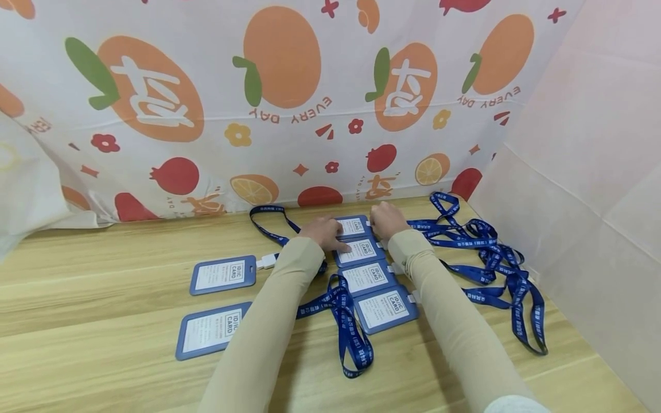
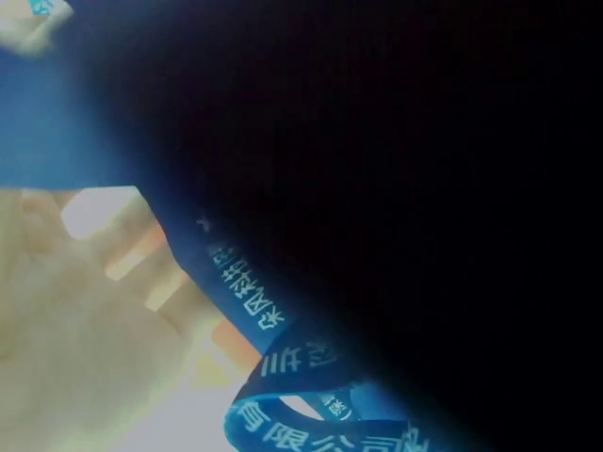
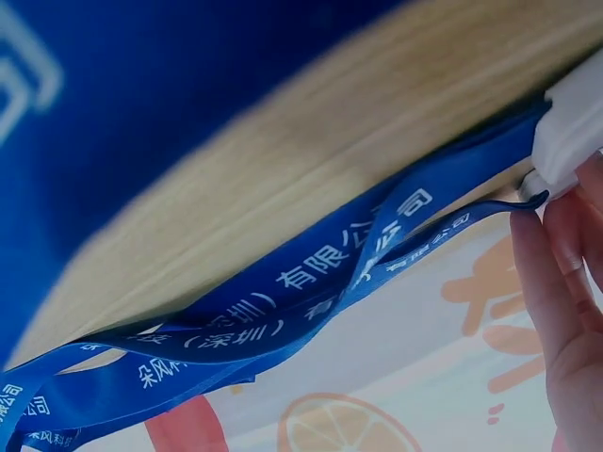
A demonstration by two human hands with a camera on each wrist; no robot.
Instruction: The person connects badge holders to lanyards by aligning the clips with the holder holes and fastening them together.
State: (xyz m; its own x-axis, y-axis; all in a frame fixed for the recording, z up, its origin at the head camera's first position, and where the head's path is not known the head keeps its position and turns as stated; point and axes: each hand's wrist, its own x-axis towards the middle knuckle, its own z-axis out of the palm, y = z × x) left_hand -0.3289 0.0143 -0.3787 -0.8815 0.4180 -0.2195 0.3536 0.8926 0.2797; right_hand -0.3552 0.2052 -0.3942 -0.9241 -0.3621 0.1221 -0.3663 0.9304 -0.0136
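My left hand [image 1: 321, 232] rests at the left edge of a column of blue ID card holders, touching the top holder [image 1: 353, 226] and the second holder [image 1: 358, 250]. In the left wrist view its palm shows beside a blue lanyard strap [image 2: 283, 358]; a dark area hides much of that view. My right hand [image 1: 388, 220] is at the top holder's right end. There, in the right wrist view, its fingers [image 3: 537, 273] pinch the white lanyard clip [image 3: 570, 132] where the printed blue lanyard [image 3: 311, 273] begins.
Lower in the column lie two more holders, the third [image 1: 368, 277] and the bottom one [image 1: 387, 310]. Tangled lanyards [image 1: 496, 252] spread to the right, by the wall. Two separate holders, an upper [image 1: 222, 275] and a lower [image 1: 212, 331], lie left. A folded lanyard [image 1: 351, 332] sits between the forearms.
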